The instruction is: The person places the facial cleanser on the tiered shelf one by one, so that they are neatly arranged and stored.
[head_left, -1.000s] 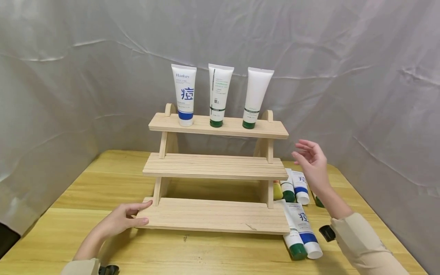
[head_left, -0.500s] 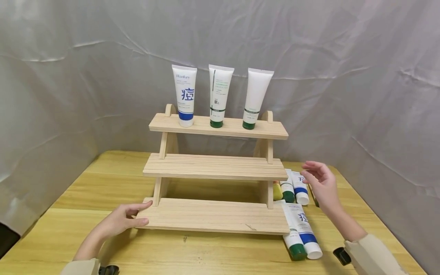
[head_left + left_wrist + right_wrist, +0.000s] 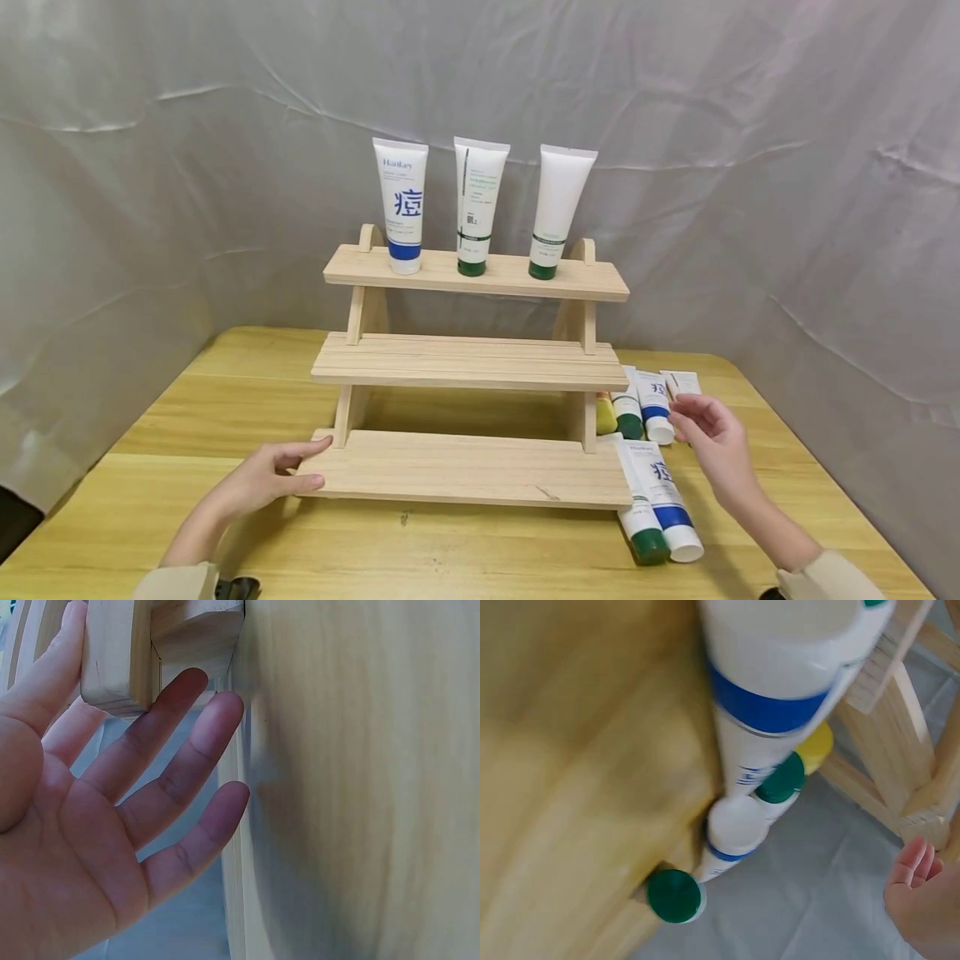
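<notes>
Behind the rack [image 3: 468, 364] and along both its sides, a creased grey curtain [image 3: 187, 192] was hung. The rack itself, made of pale wood with 3 stepped shelves, was supported by a worktop [image 3: 465, 550] of yellowish wood.

At the left end of the rack, the bottom board was pinched between the thumb and index finger of the left hand [image 3: 270, 475]; its other 3 fingers were spread loosely apart. To the right of the rack, the right hand [image 3: 716, 450] was held above the worktop, its fingers loosely bent and its thumb close to them. Nothing was gripped by it, and it was shown apart from the tubes in the right wrist view.

On the rack's top shelf, 3 tubes were stood upright on their caps: a Hankey tube [image 3: 402, 200] at the left, a lettered tube [image 3: 478, 204] in the middle and a plainer tube [image 3: 558, 204] at the right.

Beside the rack's right end, 2 were laid together: a front green-capped tube [image 3: 642, 523], partly hidden by the bottom shelf, and a front blue-banded tube [image 3: 667, 504]. Farther back at the rack's right, a rear green-capped tube [image 3: 627, 407], a rear blue-banded tube [image 3: 654, 406] and an outermost tube [image 3: 682, 382], partly covered by the right hand, were laid in a row. Nearest the rack in that row, only a small yellow end [image 3: 606, 414] was exposed.
</notes>
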`<state>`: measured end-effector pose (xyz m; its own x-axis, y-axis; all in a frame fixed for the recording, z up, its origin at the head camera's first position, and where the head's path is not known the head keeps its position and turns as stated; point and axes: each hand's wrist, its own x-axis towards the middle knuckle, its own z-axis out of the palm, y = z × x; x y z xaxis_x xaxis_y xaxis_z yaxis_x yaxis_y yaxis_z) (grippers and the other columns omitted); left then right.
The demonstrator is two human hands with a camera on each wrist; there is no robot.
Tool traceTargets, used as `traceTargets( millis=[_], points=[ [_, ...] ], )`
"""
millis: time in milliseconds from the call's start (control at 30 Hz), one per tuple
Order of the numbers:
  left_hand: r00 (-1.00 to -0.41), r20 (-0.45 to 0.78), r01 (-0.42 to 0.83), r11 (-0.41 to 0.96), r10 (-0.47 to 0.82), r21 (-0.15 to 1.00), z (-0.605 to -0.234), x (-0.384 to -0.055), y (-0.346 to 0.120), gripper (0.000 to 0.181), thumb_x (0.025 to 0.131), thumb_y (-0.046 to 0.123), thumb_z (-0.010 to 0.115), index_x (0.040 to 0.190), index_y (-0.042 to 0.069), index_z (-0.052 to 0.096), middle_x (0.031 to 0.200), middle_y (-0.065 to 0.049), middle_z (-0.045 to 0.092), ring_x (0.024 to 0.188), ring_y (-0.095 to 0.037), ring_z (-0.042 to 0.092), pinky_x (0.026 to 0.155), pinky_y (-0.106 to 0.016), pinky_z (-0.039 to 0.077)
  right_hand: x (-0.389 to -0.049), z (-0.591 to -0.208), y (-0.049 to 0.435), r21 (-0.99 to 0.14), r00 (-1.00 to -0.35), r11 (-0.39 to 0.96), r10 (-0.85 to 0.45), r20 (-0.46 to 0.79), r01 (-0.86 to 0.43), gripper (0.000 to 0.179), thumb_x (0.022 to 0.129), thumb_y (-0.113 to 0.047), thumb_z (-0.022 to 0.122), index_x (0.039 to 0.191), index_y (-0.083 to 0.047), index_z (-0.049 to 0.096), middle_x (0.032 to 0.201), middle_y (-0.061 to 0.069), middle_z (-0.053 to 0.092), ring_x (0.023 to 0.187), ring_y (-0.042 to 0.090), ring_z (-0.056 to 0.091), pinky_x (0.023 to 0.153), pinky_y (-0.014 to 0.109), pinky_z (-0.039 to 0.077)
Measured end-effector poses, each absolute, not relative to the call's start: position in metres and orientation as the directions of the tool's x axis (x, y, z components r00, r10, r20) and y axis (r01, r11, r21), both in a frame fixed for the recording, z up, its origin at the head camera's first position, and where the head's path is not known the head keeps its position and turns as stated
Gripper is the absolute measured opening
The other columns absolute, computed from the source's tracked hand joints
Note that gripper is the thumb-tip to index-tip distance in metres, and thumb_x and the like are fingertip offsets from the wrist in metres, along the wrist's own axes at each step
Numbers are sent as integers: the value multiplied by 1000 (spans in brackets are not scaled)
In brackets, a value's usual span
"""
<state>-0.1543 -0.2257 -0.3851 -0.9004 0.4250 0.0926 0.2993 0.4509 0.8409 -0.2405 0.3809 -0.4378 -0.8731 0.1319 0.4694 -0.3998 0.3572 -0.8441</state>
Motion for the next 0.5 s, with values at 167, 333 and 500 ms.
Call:
traceTargets(
  millis=[167, 333, 500],
  points=[
    [-900, 89, 294, 443, 426, 847, -386, -155, -226, 55, 84, 16, 63, 127, -9, 42, 127, -36, 34, 100, -21, 51, 74, -22, 44, -219, -441, 382, -879, -903, 342, 155, 401, -332, 37, 87, -18, 60, 116, 1, 50, 105, 14, 56, 85, 19, 57, 62, 24, 49],
    [-894, 90, 291, 415, 439, 862, -386, -155, -225, 55, 84, 15, 63, 127, -10, 41, 127, -37, 33, 97, -17, 53, 73, -22, 44, -198, -441, 384, -882, -923, 387, 161, 350, -268, 38, 87, -22, 59, 116, 2, 49, 106, 19, 54, 83, 14, 58, 60, 23, 49],
    [-895, 96, 296, 418, 436, 859, -386, -155, -226, 54, 84, 15, 63, 127, -10, 41, 127, -36, 34, 99, -17, 52, 73, -22, 44, -176, -431, 375, -882, -954, 426, 124, 274, -198, 46, 86, -32, 60, 114, 3, 50, 104, 13, 58, 82, 7, 58, 62, 24, 49]
  ],
)
